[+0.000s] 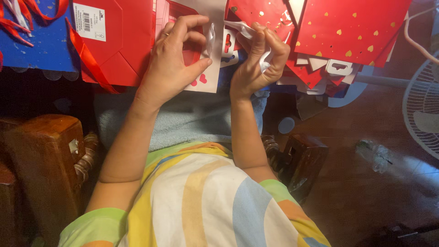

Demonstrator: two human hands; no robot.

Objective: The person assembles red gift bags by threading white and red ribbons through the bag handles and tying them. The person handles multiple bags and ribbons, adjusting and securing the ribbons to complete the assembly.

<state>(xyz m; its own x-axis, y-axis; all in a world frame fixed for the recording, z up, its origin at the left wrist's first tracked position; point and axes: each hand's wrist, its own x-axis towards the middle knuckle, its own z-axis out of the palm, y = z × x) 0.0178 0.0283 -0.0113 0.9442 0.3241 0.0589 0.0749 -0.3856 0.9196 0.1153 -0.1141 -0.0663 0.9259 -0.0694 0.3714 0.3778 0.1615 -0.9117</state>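
My left hand [171,57] pinches a small piece of white ribbon [210,39] between thumb and forefinger, over a white card with red hearts [206,80]. A ring sits on one finger of that hand. My right hand [258,59] is curled around another stretch of the white ribbon [265,59], which runs up past its fingers to the left. Both hands hover above a heap of flat red paper gift bags [123,41]. The ribbon between the two hands is partly hidden by fingers.
Red bags with gold hearts [352,27] lie at the upper right over white tags [339,67]. A blue sheet [41,45] with red ribbons is at upper left. A light blue towel [192,119] covers my lap. Wooden chair arms [43,155] flank me; a fan [423,110] stands right.
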